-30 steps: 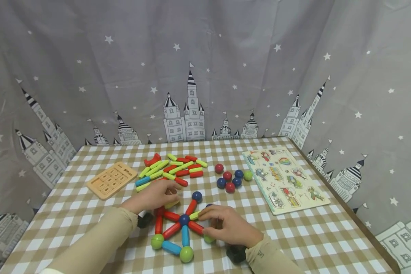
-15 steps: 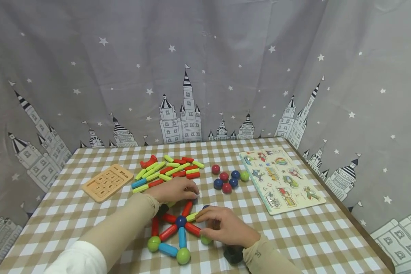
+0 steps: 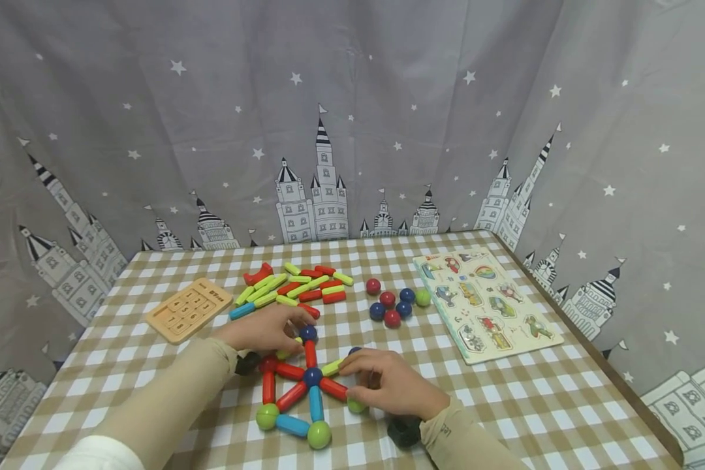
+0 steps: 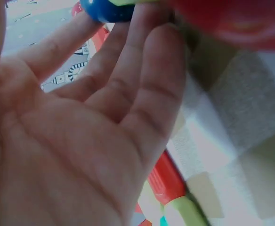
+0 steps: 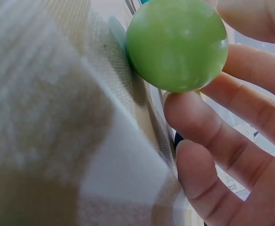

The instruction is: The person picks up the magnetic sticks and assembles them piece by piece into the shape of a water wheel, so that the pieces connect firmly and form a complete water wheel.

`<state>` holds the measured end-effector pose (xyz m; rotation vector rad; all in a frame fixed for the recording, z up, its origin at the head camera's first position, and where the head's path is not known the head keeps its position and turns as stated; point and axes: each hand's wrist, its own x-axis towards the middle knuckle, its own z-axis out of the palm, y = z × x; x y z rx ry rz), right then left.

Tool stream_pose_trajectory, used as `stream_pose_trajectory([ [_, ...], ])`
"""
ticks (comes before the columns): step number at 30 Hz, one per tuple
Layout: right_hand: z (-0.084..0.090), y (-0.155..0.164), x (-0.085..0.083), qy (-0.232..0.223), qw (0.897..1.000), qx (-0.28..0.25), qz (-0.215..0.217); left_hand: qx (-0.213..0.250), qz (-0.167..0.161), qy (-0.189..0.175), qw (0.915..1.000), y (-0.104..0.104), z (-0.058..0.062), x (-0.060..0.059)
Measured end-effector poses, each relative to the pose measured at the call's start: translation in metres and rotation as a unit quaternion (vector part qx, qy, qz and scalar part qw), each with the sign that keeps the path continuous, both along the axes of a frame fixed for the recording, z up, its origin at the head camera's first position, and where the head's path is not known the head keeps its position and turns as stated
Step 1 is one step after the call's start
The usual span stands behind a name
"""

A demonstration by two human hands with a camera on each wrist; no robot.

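Sticks and balls form a star-shaped figure (image 3: 305, 391) lying nearest on the checked surface (image 3: 505, 405). The right hand (image 3: 390, 385) rests at its right edge, fingers (image 5: 208, 122) curled around a green ball (image 5: 177, 44). The left hand (image 3: 264, 329) sits just beyond, its fingers loosely extended, fingertips touching a blue ball (image 3: 308, 333) atop a red stick (image 3: 310, 354). Farther back lie a pile of loose sticks (image 3: 294, 287), a cluster of loose balls (image 3: 396, 303), a wooden number board (image 3: 189, 308) and a picture puzzle (image 3: 487, 303).
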<state>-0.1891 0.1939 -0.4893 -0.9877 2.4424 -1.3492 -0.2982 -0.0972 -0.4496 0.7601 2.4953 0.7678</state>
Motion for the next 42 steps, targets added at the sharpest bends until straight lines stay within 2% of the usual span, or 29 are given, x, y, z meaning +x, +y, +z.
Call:
stream_pose_trajectory([
  [8,0.001,0.001,0.002,0.005,1.000,-0.005,-0.013,0.019,0.014,0.002,0.9997,-0.009,-0.008,0.008],
  [11,0.000,0.002,0.000,0.020,1.000,-0.009,-0.021,0.019,0.022,0.016,0.9995,-0.017,-0.007,0.014],
  [13,-0.001,0.002,-0.001,0.027,0.999,-0.009,-0.025,0.013,0.039,0.021,0.9989,-0.022,-0.007,0.021],
  [17,-0.001,0.003,-0.002,0.028,0.999,-0.008,-0.019,0.009,0.084,0.026,0.9961,-0.031,-0.009,0.037],
  [23,-0.001,0.004,-0.002,0.030,0.999,0.006,-0.023,0.023,0.160,0.024,0.9865,-0.041,-0.017,0.063],
  [29,0.003,0.004,-0.001,0.023,0.999,0.018,-0.034,0.048,0.216,-0.002,0.9751,-0.056,-0.015,0.104],
  [31,0.005,0.004,-0.001,0.022,0.999,0.019,-0.043,0.057,0.212,-0.002,0.9756,-0.059,-0.014,0.117],
  [34,0.004,0.006,-0.004,0.013,0.997,0.010,-0.074,0.077,0.180,0.001,0.9808,-0.064,-0.014,0.127],
  [36,0.001,0.006,-0.009,-0.004,0.995,-0.008,-0.099,0.088,0.157,0.004,0.9836,-0.069,-0.016,0.129],
  [38,-0.002,0.006,-0.017,-0.024,0.990,-0.020,-0.137,0.099,0.151,0.001,0.9836,-0.073,-0.021,0.129],
  [42,0.005,0.005,-0.042,-0.041,0.976,-0.026,-0.211,0.116,0.171,-0.020,0.9781,-0.077,-0.031,0.130],
])
